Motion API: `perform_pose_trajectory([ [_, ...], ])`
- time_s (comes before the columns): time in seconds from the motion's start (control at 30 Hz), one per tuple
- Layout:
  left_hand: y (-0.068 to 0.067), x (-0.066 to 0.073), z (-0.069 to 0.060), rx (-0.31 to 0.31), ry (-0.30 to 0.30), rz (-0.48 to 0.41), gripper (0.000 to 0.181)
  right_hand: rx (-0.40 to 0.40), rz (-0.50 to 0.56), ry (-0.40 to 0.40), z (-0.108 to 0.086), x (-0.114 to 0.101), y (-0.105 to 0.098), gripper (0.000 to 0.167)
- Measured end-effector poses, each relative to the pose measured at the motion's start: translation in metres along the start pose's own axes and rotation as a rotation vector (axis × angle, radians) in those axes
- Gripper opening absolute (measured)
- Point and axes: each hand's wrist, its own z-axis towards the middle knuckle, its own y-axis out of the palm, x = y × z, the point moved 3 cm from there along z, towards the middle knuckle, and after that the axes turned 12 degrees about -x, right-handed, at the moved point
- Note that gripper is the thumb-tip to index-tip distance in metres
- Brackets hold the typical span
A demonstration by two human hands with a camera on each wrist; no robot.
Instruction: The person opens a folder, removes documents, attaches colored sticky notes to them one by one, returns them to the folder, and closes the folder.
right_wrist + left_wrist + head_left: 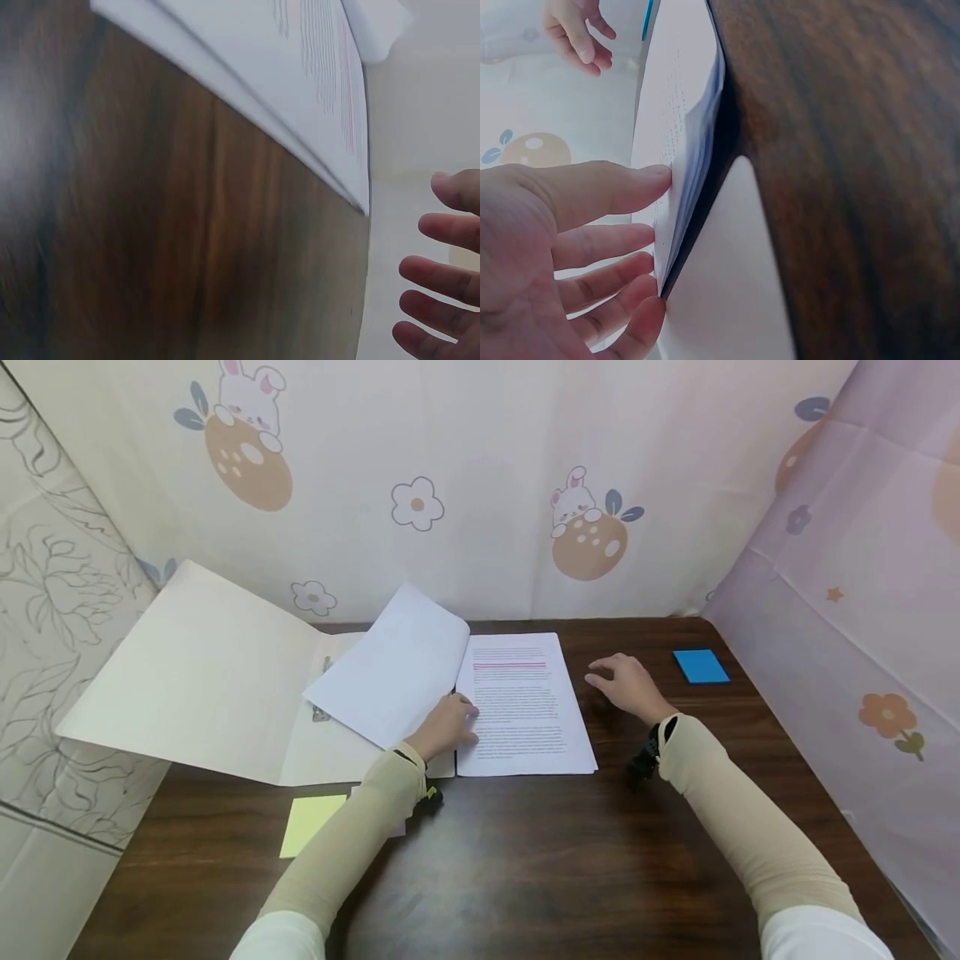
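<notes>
A stack of printed pages (517,710) lies in an opened white folder (217,677), with a pink highlighted line near the top of its upper sheet. Turned-over white sheets (397,664) slant across the folder's left part. My left hand (448,724) rests by the pages' inner edge; in the left wrist view its thumb and fingertips (656,171) touch the paper, fingers spread and not curled round it. Right of the stack, my right hand (628,685) hovers over the table with fingers apart, holding nothing, as the right wrist view also shows.
A blue sticky-note pad (701,666) lies at the table's back right. A yellow pad (311,822) sits front left, and a pale one (397,830) is partly hidden by the left forearm. Patterned curtains (480,527) rise behind the dark wooden table (525,868).
</notes>
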Motion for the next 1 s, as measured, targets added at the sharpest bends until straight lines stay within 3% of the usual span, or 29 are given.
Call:
perform_pose_trajectory([
  [0.3,0.001,0.001,0.0,-0.001,0.023,0.017,0.048,0.044,-0.019,0.069,0.0,0.038,-0.024,0.048],
  [0.6,0.001,0.001,-0.002,-0.022,0.01,0.003,0.048,0.087,0.006,0.119,-0.003,0.071,-0.03,0.05],
  [0.83,0.0,0.001,-0.002,-0.025,-0.001,-0.003,0.047,0.209,-0.026,0.195,-0.013,0.092,-0.036,0.048],
  [1.0,-0.001,0.001,-0.001,-0.017,-0.011,-0.005,0.046,0.202,-0.042,0.246,-0.019,0.105,-0.039,0.051],
])
